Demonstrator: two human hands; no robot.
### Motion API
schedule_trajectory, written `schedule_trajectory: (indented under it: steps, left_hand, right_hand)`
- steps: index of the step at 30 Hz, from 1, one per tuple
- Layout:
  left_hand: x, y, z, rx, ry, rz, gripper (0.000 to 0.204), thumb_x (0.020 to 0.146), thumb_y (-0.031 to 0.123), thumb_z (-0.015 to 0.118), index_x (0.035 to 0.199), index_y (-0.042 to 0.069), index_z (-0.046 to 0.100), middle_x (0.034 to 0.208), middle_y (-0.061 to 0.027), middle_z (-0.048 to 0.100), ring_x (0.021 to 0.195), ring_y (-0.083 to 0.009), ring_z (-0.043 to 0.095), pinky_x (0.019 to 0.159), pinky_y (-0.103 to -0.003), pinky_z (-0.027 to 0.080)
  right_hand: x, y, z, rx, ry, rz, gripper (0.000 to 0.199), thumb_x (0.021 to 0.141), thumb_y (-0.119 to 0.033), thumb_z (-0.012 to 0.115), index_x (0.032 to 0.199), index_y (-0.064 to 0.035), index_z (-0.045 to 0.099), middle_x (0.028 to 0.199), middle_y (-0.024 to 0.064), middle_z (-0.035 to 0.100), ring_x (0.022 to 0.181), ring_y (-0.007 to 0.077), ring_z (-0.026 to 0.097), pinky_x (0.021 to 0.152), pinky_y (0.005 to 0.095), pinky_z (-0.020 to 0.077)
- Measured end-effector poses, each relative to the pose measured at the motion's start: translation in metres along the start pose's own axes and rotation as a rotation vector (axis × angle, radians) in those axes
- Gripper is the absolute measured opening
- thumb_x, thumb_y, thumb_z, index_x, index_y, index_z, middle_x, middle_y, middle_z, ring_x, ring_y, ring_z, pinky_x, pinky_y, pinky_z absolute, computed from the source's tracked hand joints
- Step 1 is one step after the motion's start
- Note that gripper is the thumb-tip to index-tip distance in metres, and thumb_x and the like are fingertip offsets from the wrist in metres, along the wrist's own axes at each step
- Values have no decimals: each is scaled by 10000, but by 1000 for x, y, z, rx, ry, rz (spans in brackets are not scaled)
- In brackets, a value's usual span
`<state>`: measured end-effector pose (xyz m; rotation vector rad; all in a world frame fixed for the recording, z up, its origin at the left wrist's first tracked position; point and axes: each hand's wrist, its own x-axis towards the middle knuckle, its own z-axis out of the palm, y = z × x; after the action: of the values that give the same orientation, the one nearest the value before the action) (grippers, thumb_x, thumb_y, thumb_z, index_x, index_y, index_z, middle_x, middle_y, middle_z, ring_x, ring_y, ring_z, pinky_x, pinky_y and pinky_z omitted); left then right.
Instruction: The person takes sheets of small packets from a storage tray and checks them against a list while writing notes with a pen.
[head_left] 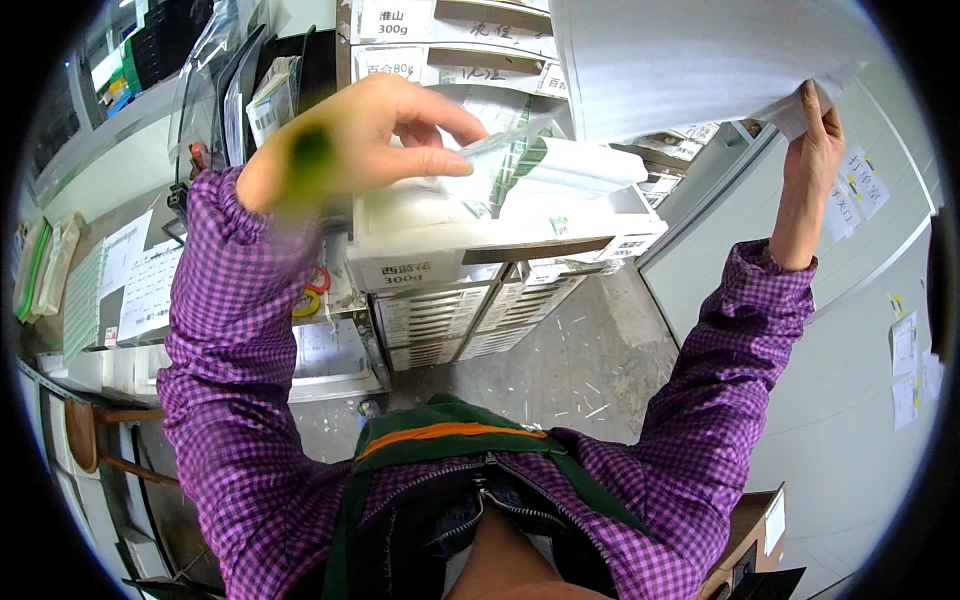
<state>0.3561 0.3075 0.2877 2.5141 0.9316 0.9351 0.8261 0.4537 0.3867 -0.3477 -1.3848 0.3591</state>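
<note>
My right hand (pixel 815 150) is raised at the upper right, thumb and fingers closed on the lower corner of a large white sheet (pixel 690 70). Whether it is paper or plastic I cannot tell. At the upper left, my left hand (pixel 370 140) has thumb and forefinger at the edge of a clear plastic bag (pixel 515 150) with green print. A green blur covers part of this hand and wrist. The bag lies in an open white drawer (pixel 420 245), beside a white, rolled-looking package (pixel 585 168).
Labelled white drawers (pixel 430 325) stand stacked below and behind. To the left, a desk holds printed papers (pixel 150 285), with red and yellow scissor handles (pixel 312 292) nearby. Upright folders (pixel 245 100) stand at the back left. A pale panel (pixel 850 300) is on the right. Scraps litter the floor (pixel 560 370).
</note>
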Motion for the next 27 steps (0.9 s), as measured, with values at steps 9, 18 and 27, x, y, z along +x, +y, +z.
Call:
schedule_trajectory:
  steps: [9, 18, 27]
  left_hand:
    - [-4, 56, 17, 276, 322, 344, 408, 807, 98, 786, 1205, 53, 710, 1129, -108, 726, 963, -209, 689, 812, -312, 548]
    - [56, 49, 47, 263, 4, 289, 305, 881, 157, 737, 1154, 27, 699, 1108, -146, 717, 970, -296, 696, 858, -358, 554]
    - [63, 50, 39, 222, -181, 149, 408, 860, 188, 762, 1233, 46, 678, 1041, -87, 724, 907, -220, 689, 796, -351, 553]
  right_hand:
    - [-46, -2, 29, -27, -11, 88, 223, 919, -113, 734, 1096, 16, 692, 1071, 100, 721, 931, 174, 689, 832, 280, 543]
    - [-63, -3, 15, -38, -33, 113, 222, 918, -118, 727, 1095, 13, 694, 1061, 105, 722, 918, 184, 691, 825, 289, 544]
    - [-87, -3, -14, -79, -13, 143, 221, 917, -122, 720, 1094, 9, 696, 1051, 110, 723, 906, 194, 692, 819, 297, 544]
